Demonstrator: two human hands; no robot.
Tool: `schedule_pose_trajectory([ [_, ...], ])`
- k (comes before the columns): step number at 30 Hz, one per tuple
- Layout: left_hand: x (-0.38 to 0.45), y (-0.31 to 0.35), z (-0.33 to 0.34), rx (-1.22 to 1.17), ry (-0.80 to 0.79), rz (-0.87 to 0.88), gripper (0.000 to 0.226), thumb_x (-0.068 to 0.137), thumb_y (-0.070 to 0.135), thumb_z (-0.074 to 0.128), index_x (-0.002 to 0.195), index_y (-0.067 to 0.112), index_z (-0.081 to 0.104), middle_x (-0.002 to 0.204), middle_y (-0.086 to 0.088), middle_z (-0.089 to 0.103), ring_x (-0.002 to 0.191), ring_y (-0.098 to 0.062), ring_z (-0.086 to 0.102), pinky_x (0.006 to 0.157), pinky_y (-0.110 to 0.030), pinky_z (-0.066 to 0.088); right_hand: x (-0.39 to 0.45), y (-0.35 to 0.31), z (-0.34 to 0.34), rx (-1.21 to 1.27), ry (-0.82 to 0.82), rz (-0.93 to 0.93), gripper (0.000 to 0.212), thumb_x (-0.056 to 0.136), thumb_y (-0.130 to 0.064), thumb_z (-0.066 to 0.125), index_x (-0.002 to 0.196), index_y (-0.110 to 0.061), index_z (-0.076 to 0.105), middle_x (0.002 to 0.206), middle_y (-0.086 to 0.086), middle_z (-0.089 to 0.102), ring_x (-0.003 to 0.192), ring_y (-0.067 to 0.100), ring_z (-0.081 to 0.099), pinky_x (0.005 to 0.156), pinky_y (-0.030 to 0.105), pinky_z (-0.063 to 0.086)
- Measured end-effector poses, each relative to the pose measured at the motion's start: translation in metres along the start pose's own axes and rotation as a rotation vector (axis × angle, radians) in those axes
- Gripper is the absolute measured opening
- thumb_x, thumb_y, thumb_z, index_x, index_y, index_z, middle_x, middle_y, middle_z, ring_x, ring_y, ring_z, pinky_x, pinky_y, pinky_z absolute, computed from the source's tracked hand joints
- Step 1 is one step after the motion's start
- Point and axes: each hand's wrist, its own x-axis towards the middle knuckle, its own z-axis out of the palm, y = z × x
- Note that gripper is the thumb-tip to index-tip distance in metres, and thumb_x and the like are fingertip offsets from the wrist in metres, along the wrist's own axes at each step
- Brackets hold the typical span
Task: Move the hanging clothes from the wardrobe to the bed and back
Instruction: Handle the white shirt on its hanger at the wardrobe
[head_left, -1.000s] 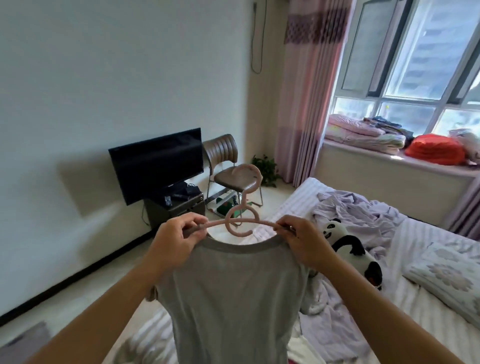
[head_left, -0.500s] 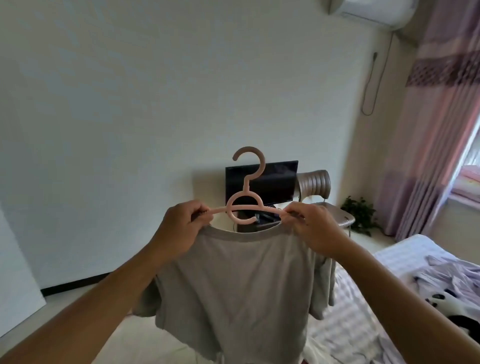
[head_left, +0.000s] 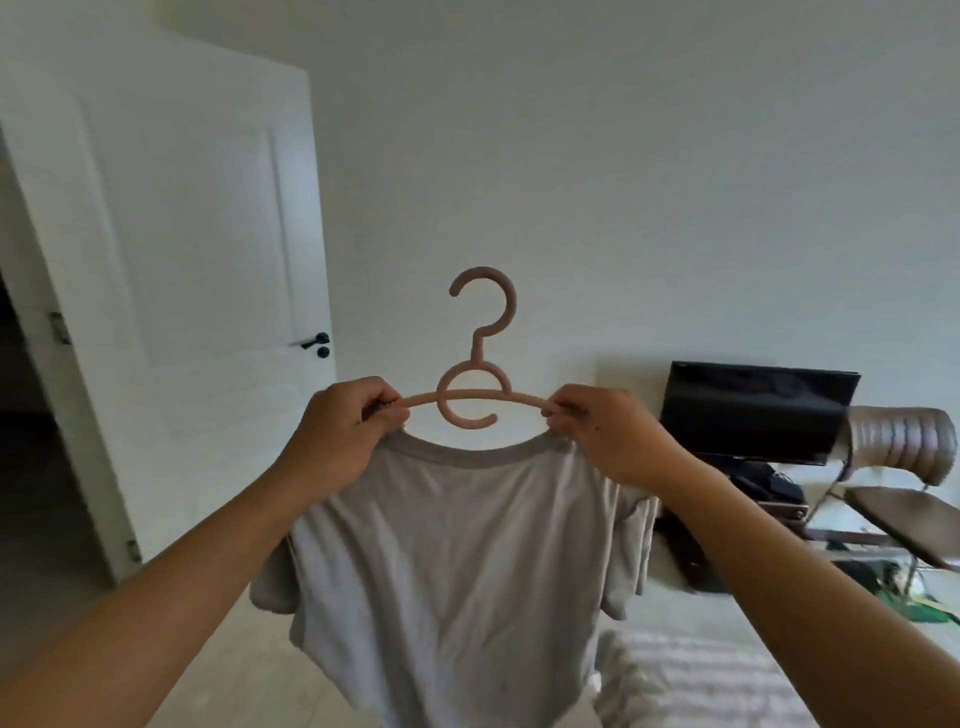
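White walls and an open white door (head_left: 208, 291) at left frame a bedroom, with a black television (head_left: 753, 410) and brown chair (head_left: 904, 478) at right. Held up at centre, a grey T-shirt (head_left: 457, 571) hangs on a pink hanger (head_left: 475, 400); the left hand (head_left: 343, 436) and right hand (head_left: 602, 431) each pinch 1 hanger arm. A striped bed (head_left: 701, 686) lies near right.

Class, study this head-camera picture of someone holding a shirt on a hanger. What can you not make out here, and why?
- Wardrobe: not seen in the head view.
- Grey shirt's hem: cut off by the bottom edge.
- Pink hanger's arm ends: hidden under the left hand, the right hand and the shirt.
- Bed: only a blurred striped corner shows.
- Things under the television: too dark and small.
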Motion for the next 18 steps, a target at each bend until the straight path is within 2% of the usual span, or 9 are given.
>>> schedule_pose_trajectory([
  [4, -0.039, -0.047, -0.080, 0.073, 0.093, -0.073, 0.011, 0.094, 0.018, 0.064, 0.085, 0.018, 0.071, 0.077, 0.008, 0.069, 0.075, -0.007, 0.062, 0.068, -0.020, 0.045, 0.026, -0.081, 0.057, 0.065, -0.037, -0.120, 0.020, 0.097, -0.017, 0.056, 0.082, -0.029, 0.064, 0.068, -0.021, 0.062, 0.069, 0.000, 0.058, 0.061, 0.014, 0.041],
  [8, -0.081, -0.090, -0.157, 0.129, 0.168, -0.158, 0.009, 0.095, 0.024, 0.063, 0.089, 0.024, 0.070, 0.077, 0.011, 0.068, 0.075, -0.002, 0.061, 0.070, -0.025, 0.049, 0.044, -0.161, 0.108, 0.159, -0.085, -0.227, 0.016, 0.097, -0.015, 0.055, 0.086, -0.018, 0.067, 0.077, -0.004, 0.068, 0.075, 0.014, 0.062, 0.070, 0.028, 0.048],
  [10, -0.102, -0.108, -0.193, 0.176, 0.206, -0.192, 0.008, 0.095, 0.026, 0.063, 0.091, 0.025, 0.070, 0.077, 0.014, 0.068, 0.075, 0.000, 0.061, 0.068, -0.024, 0.047, 0.053, -0.199, 0.132, 0.190, -0.115, -0.284, 0.016, 0.096, -0.015, 0.056, 0.086, -0.016, 0.068, 0.076, -0.001, 0.068, 0.074, 0.016, 0.062, 0.070, 0.030, 0.048],
  [14, -0.143, -0.138, -0.259, 0.327, 0.262, -0.294, 0.010, 0.095, 0.029, 0.062, 0.097, 0.023, 0.069, 0.082, 0.012, 0.066, 0.079, -0.006, 0.062, 0.071, -0.027, 0.050, 0.070, -0.271, 0.178, 0.239, -0.171, -0.399, 0.017, 0.097, -0.017, 0.056, 0.086, -0.016, 0.069, 0.072, -0.002, 0.065, 0.067, 0.015, 0.057, 0.059, 0.019, 0.039],
  [18, -0.173, -0.158, -0.312, 0.405, 0.358, -0.329, 0.011, 0.095, 0.027, 0.062, 0.105, 0.025, 0.066, 0.090, 0.011, 0.066, 0.085, -0.004, 0.060, 0.076, -0.024, 0.049, 0.085, -0.334, 0.216, 0.318, -0.221, -0.478, 0.017, 0.098, -0.018, 0.056, 0.086, -0.016, 0.068, 0.069, -0.004, 0.062, 0.063, 0.010, 0.051, 0.059, 0.014, 0.038],
])
